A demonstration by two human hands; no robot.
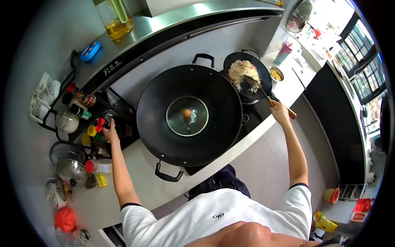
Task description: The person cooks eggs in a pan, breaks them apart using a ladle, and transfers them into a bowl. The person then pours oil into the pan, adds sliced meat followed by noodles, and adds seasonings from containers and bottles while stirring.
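My right hand (279, 113) is closed round the wooden handle of a spatula (266, 95). The spatula's metal head touches a heap of pale, thin shreds (242, 74) in a small black frying pan (261, 66) on the far right of the stove. My left hand (110, 132) reaches to the seasoning rack on the left, its fingers round a red-capped bottle (101, 122) whose body is mostly hidden. Between my hands sits a big black wok (154, 111). A glass lid (177, 123) with a brown knob lies inside it.
Several jars and bottles crowd the rack (53, 113), with a salt-like white jar (68, 122) among them. A small metal bowl (276, 74) of yellow bits and a pink tumbler (284, 53) stand right of the pan. An oil jug (118, 26) rests on the range hood ledge.
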